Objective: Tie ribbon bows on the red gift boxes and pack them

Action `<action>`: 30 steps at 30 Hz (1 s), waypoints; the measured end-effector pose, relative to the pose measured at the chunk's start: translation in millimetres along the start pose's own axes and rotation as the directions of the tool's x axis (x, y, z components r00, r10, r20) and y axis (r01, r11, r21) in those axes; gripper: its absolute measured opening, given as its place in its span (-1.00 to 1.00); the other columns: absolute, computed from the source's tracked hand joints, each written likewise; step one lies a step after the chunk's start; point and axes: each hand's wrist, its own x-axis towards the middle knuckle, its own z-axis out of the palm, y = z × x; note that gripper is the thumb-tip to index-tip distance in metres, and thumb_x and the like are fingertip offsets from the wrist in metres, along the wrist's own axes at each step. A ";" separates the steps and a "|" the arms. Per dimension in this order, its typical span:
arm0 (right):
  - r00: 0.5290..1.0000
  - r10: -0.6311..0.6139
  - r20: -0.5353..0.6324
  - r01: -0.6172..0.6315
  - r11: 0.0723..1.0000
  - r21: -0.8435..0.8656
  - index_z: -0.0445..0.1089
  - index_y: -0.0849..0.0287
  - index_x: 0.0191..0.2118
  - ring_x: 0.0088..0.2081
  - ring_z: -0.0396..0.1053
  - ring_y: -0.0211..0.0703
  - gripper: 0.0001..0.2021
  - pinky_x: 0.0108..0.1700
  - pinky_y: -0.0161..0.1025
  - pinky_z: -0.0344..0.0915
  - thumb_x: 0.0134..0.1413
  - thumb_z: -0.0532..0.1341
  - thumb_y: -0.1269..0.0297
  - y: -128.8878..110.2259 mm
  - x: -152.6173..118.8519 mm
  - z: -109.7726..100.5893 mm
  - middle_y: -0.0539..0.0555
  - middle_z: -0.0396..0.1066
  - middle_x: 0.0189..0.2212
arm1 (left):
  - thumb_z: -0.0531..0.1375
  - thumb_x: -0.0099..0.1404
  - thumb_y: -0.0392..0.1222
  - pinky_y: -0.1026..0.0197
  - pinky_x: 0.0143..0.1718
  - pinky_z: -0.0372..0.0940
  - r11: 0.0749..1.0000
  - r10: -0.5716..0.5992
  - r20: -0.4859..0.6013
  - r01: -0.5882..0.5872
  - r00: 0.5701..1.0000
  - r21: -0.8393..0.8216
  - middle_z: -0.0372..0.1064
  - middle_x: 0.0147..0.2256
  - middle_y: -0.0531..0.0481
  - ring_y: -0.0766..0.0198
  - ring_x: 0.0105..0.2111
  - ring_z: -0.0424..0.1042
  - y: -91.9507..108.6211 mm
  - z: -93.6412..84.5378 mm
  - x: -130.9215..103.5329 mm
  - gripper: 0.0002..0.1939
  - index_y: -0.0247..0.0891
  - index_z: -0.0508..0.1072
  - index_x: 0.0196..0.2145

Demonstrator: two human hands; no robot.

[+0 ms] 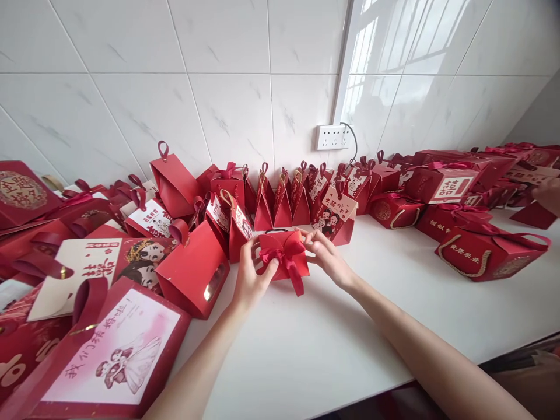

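A small red box [300,269] with a red ribbon bow on its front is held over the white table in the middle of the view. My left hand [252,274] grips its left side, the thumb pressed by the bow and the fingers behind. At the box's upper right corner, my right hand [326,254] has its thumb and fingers closed on the edge. Just behind stands a cream and red box [335,216] with printed figures.
Red gift boxes [192,268] crowd the left side, and more [494,251] line the right. A row of upright ones [282,201] stands by the tiled wall. The white table [306,361] shows in front. Another person's hand [549,195] is at the far right.
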 end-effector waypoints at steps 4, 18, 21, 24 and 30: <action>0.995 -0.026 -0.093 0.003 0.971 -0.239 0.12 0.14 -0.48 0.19 0.15 0.03 -0.62 0.12 -0.03 0.15 0.08 0.17 -0.06 -5.1 -3.9 10.1 0.16 0.18 0.17 | 0.23 0.10 -0.03 0.11 -0.10 0.34 0.999 -0.011 -0.006 0.011 1.000 -0.035 0.30 0.00 -0.14 0.17 -0.10 0.42 -2.8 -0.7 0.1 -0.60 -0.19 0.16 -0.19; 0.989 -0.090 -0.121 0.045 0.941 -0.334 0.06 0.12 -0.49 0.01 0.33 -0.04 -0.65 -0.14 -0.12 0.36 0.08 0.15 0.01 -1.4 -2.3 7.0 0.14 0.22 0.12 | 0.00 0.29 0.00 0.25 -0.26 0.34 0.957 0.161 -0.033 -0.147 0.986 0.251 0.40 -0.10 -0.09 0.27 -0.23 0.45 -0.6 -5.4 1.4 -0.78 -0.19 0.23 -0.38; 0.985 -0.119 -0.124 0.064 0.922 -0.381 0.07 0.12 -0.49 0.02 0.32 -0.04 -0.68 -0.17 -0.15 0.38 0.12 0.12 0.04 0.9 -1.3 5.1 0.15 0.21 0.11 | -0.02 0.31 -0.01 0.25 -0.30 0.34 0.921 0.208 0.004 -0.197 0.978 0.335 0.41 -0.11 -0.09 0.26 -0.26 0.45 -1.8 -9.1 1.9 -0.78 -0.18 0.23 -0.37; 0.983 -0.146 -0.115 0.084 0.900 -0.427 0.08 0.12 -0.47 0.07 0.27 -0.03 -0.71 -0.19 -0.15 0.40 0.16 0.08 0.07 3.1 -0.6 3.1 0.15 0.18 0.12 | -0.09 0.35 -0.05 0.22 -0.21 0.34 0.919 0.227 0.054 -0.232 0.972 0.319 0.41 -0.13 -0.09 0.23 -0.16 0.43 -1.7 -12.3 3.4 -0.75 -0.18 0.24 -0.39; 0.972 -0.201 -0.125 0.115 0.863 -0.492 0.09 0.10 -0.46 0.13 0.18 -0.01 -0.73 -0.16 -0.11 0.42 0.17 0.07 0.09 3.0 0.8 1.6 0.18 0.21 0.05 | 0.11 0.26 -0.07 0.17 -0.13 0.38 0.940 0.255 0.049 -0.259 0.966 0.221 0.25 -0.01 -0.15 0.16 0.00 0.34 -1.1 -6.7 2.9 -0.84 -0.22 0.33 -0.33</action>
